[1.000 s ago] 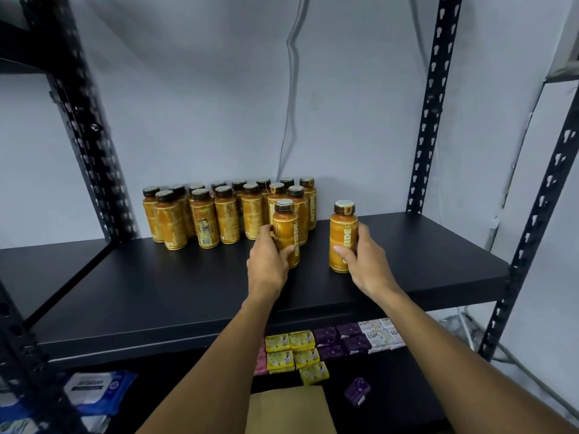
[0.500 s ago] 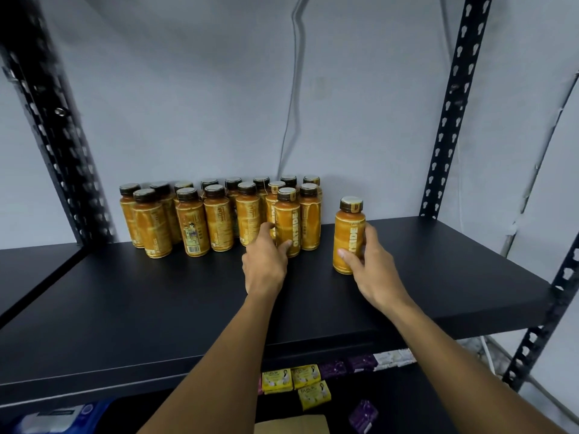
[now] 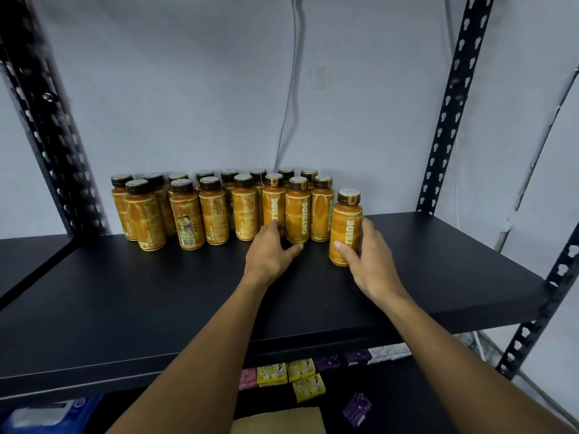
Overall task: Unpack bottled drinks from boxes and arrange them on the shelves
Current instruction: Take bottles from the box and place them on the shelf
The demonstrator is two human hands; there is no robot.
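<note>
Several orange bottles with dark caps [image 3: 213,211] stand in two rows at the back of the black shelf [image 3: 156,292]. My left hand [image 3: 269,250] grips the base of one orange bottle [image 3: 297,211], which stands upright in the front row, between its neighbours. My right hand [image 3: 368,256] holds another orange bottle [image 3: 346,223] from its right side. This one stands upright on the shelf, just right of the rows and a little nearer to me.
Black perforated uprights stand at the left [image 3: 47,120] and right [image 3: 451,104]. A cable [image 3: 291,89] hangs down the grey wall. On the lower shelf lie yellow packs [image 3: 272,374], purple packs [image 3: 357,408], a cardboard box [image 3: 279,421] and a blue pack [image 3: 47,415].
My left hand has pushed its bottle back into the front row. My right hand has slid its bottle a little closer to the group.
</note>
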